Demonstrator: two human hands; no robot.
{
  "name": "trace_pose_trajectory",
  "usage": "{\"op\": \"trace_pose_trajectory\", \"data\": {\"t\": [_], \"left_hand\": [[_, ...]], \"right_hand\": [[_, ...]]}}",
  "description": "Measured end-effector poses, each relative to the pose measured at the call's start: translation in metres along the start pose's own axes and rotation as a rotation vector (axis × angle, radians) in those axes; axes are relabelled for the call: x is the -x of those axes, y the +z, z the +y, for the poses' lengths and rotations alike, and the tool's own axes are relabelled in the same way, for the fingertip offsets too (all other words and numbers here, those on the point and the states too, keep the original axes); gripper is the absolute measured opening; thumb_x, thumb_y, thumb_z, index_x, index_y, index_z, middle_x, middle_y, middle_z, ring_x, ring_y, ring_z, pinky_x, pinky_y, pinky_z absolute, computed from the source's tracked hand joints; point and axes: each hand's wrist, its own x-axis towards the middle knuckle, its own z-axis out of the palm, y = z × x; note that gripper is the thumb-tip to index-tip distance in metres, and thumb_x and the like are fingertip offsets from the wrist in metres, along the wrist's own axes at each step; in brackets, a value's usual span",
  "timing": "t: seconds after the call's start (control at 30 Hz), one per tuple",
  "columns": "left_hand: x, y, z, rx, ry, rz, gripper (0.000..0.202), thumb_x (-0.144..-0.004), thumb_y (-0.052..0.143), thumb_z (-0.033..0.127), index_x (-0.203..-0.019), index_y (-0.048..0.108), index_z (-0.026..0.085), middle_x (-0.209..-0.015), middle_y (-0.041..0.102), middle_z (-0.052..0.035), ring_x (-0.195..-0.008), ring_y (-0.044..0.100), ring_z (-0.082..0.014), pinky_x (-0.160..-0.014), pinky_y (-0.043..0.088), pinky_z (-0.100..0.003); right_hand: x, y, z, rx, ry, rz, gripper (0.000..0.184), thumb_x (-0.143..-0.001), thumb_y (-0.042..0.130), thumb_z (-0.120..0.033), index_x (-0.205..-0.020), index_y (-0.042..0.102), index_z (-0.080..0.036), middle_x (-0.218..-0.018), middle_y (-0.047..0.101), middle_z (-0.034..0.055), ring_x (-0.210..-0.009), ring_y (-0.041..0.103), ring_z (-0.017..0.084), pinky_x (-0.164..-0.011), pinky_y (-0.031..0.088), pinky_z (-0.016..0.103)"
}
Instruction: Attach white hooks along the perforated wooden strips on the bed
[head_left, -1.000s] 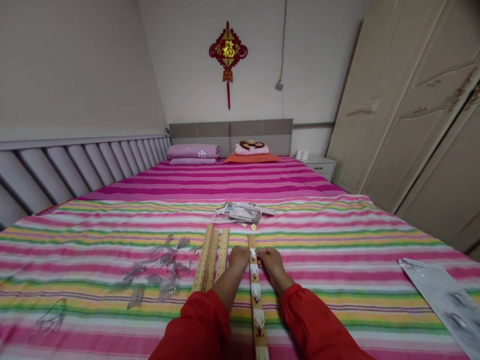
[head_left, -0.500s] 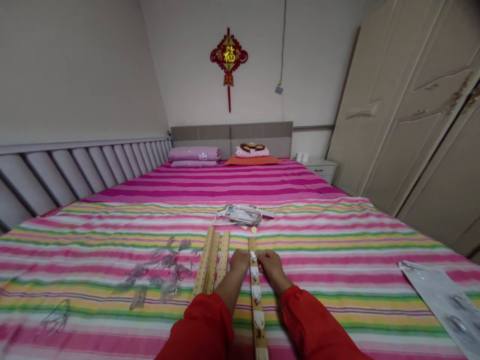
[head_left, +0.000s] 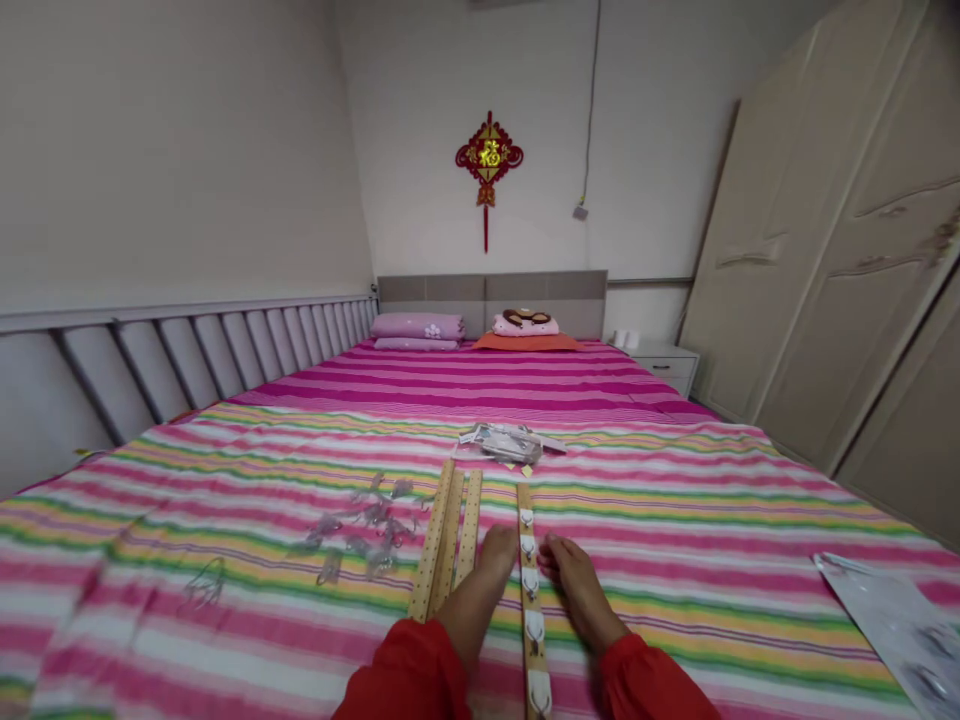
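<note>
While lengthwise toward the headboard (head_left: pixel 546 300), hooked strip (head_left: pixel 532 603) between left fingers (head_left: pixel 506 545), grip unclear, and right fingers (head_left: pixel 555 552), half-parted, empty.

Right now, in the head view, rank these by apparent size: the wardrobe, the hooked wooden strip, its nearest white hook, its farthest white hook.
1. Wardrobe
2. Hooked wooden strip
Not ranked: nearest white hook and farthest white hook. The nearest looks larger, but being closer makes that unsure.

From far away I see a bedroom: a big bed (head_left: pixel 420 385) in the middle, a wardrobe (head_left: pixel 810 250) at upper right.
</note>
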Motion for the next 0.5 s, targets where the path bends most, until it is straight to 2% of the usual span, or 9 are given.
{"op": "trace_pose_trajectory", "data": {"t": [0.07,0.13,0.23,0.3,0.37,0.43,0.5], "left_hand": [[0.015,-0.012,0.001,0.013,0.001,0.017,0.013,-0.072,0.059,0.029,-0.069,0.064,0.017,-0.069,0.068,-0.0044,-0.072,0.062,-0.0192,-0.063,0.047,-0.027],[0.031,-0.032,-0.002,0.028,0.007,0.027,0.014,-0.070,0.059,0.027,-0.078,0.065,0.016,-0.080,0.070,-0.0054,-0.080,0.063,-0.0188,-0.072,0.048,-0.027],[0.057,-0.077,-0.013,0.073,0.073,0.073,0.023,-0.068,0.059,0.028,-0.085,0.066,0.016,-0.086,0.070,-0.0063,-0.083,0.063,-0.0194,-0.076,0.048,-0.029],[0.072,-0.115,-0.026,0.077,0.124,0.187,0.022,-0.066,0.059,0.031,-0.081,0.066,0.016,-0.079,0.069,-0.0053,-0.078,0.063,-0.0199,-0.073,0.049,-0.030],[0.084,-0.155,-0.041,0.084,0.151,0.378,0.022,-0.065,0.059,0.033,-0.080,0.064,0.017,-0.077,0.068,-0.0042,-0.077,0.062,-0.0199,-0.072,0.049,-0.031],[0.091,-0.191,-0.056,0.063,0.109,0.579,0.021,-0.065,0.058,0.031,-0.079,0.062,0.017,-0.074,0.067,-0.0033,-0.075,0.062,-0.0200,-0.070,0.050,-0.030],[0.093,-0.218,-0.069,-0.005,0.035,0.759,0.019,-0.068,0.057,0.030,-0.081,0.061,0.017,-0.077,0.068,-0.0028,-0.077,0.063,-0.0193,-0.071,0.050,-0.029]], "right_hand": [[0.009,-0.007,0.001,-0.021,0.026,0.014,0.031,-0.055,0.076,-0.044,-0.063,0.065,-0.017,-0.060,0.066,0.0007,-0.057,0.061,0.014,-0.054,0.049,0.023],[0.019,-0.016,0.002,-0.030,0.053,0.030,0.028,-0.051,0.079,-0.039,-0.062,0.066,-0.016,-0.059,0.066,0.0004,-0.056,0.061,0.014,-0.053,0.049,0.023],[0.035,-0.027,0.003,-0.057,0.070,0.040,0.026,-0.050,0.079,-0.033,-0.065,0.067,-0.016,-0.060,0.067,0.0008,-0.056,0.063,0.014,-0.055,0.051,0.024],[0.043,-0.031,0.004,-0.077,0.073,0.044,0.026,-0.049,0.079,-0.032,-0.067,0.068,-0.015,-0.061,0.068,0.0012,-0.056,0.063,0.014,-0.057,0.052,0.025],[0.048,-0.033,0.004,-0.090,0.074,0.053,0.028,-0.047,0.080,-0.030,-0.067,0.068,-0.015,-0.060,0.068,0.0012,-0.054,0.063,0.014,-0.056,0.052,0.025],[0.050,-0.033,0.005,-0.094,0.070,0.060,0.029,-0.045,0.081,-0.029,-0.067,0.068,-0.015,-0.059,0.068,0.0013,-0.052,0.062,0.014,-0.055,0.052,0.025],[0.051,-0.033,0.006,-0.095,0.055,0.063,0.028,-0.045,0.080,-0.028,-0.067,0.069,-0.015,-0.059,0.069,0.0016,-0.052,0.062,0.014,-0.055,0.053,0.026]]}}
